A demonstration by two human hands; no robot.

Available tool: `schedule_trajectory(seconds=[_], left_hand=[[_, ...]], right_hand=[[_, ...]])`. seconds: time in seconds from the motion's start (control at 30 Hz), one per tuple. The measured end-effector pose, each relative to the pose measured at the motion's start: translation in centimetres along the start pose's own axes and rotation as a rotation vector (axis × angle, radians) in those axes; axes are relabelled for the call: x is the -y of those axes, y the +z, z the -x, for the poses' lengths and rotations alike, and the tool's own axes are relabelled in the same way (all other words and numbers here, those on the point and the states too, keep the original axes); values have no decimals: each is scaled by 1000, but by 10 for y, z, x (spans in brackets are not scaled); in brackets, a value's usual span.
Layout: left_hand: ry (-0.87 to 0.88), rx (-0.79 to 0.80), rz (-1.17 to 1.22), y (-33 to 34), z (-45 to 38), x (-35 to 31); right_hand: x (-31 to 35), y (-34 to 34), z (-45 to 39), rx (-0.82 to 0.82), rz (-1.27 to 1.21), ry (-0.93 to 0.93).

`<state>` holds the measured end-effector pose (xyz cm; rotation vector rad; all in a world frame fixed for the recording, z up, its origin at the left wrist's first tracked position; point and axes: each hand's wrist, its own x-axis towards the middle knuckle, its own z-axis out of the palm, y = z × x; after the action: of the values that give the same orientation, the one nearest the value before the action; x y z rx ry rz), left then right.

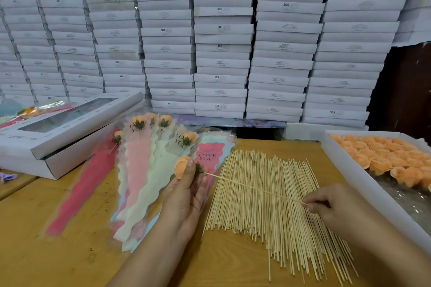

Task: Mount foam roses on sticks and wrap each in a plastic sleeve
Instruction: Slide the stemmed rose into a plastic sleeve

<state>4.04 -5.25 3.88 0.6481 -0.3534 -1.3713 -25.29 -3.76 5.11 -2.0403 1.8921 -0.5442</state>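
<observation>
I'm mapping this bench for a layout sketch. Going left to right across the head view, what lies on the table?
Window box → plastic sleeves → loose sticks → tray of roses.

I am receiving an evenly lit, moderately bright picture; soft overhead light is falling without hard shadows. Faint shading is lying under the left hand (pixel 184 196) and right hand (pixel 331 205) on the table (pixel 70 251). Glare is showing on the clear film in the tray (pixel 349 182) at the table's right edge. Wide-angle distortion is bending the stacked boxes (pixel 221 37) outward toward the upper corners. The windowed box (pixel 58 128) at the far left corner is blurring slightly. The centre is staying sharp.
</observation>
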Motion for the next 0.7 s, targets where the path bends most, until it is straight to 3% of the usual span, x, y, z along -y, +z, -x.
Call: schedule_trajectory(seconds=[0.4, 0.7], left_hand=[[-30, 12, -7, -1, 1, 1], [-42, -17, 40, 0, 0, 0]], right_hand=[[10, 2, 5, 4, -59, -31], [17, 5, 10, -194, -262, -80]])
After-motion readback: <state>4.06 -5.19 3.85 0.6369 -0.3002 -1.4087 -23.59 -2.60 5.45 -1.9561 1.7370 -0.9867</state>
